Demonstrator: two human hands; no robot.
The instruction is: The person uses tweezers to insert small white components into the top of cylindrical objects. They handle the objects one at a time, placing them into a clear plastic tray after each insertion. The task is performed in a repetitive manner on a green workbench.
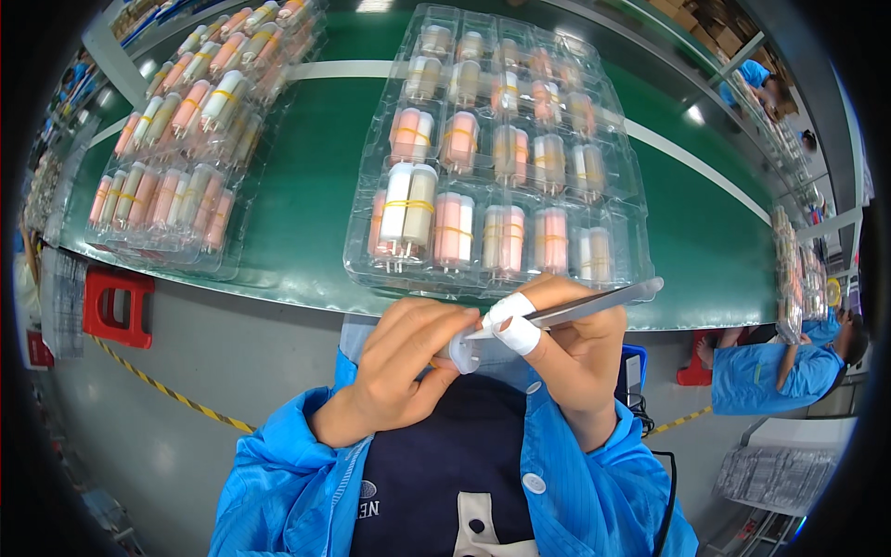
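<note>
Hands (399, 364) near green worktable (311, 176), above grey floor (200, 357)

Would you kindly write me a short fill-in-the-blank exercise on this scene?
1. The right hand holds a pair of slim silvery ____.
2. The left hand holds a pale-ended cylinder, while white wraps cover a finger and thumb of the ____ hand.
3. The clear plastic tray in the middle rests on a worktop coloured ____.
4. The stool on the floor at the left is ____.

Missing words: tweezers; right; green; red.
</note>
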